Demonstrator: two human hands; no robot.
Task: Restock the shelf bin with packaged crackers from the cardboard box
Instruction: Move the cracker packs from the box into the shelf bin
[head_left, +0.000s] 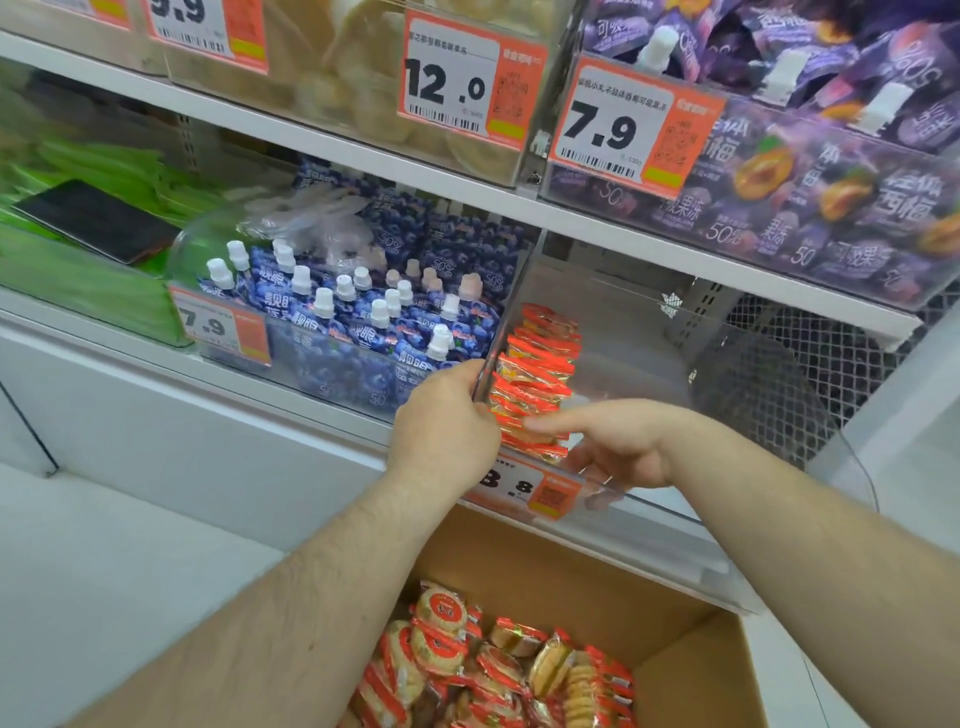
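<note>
- A row of red-and-gold foil cracker packets (535, 374) is seen standing on edge in the centre of the frame, packed face to face against the left wall of a clear plastic shelf bin (649, 499); the long axis of the row runs from the bin's front lip up and away toward the shelf back.
- More round crackers in glossy red-edged wrappers (467, 670) are heaped loosely, pointing every way, in an open brown cardboard box (675, 639) at the lower centre of the frame, below the bin.
- The left hand (447, 421) is reached forward with the forearm rising from the lower left, and its fingers are closed around the thin clear divider panel (506, 322) between the bins, at the panel's lower front end.
- The right hand (618, 447) is brought in from the right, knuckles up, the forefinger stretched out and laid on the front packets of the row; the other fingers are curled under behind the bin's front wall, and whether anything is gripped cannot be told.
- An orange-and-white price label (524, 491) is fixed to the bin's front edge, partly hidden by the left wrist.
- Blue spouted pouches with white caps (358, 317) fill the neighbouring bin to the left.
</note>
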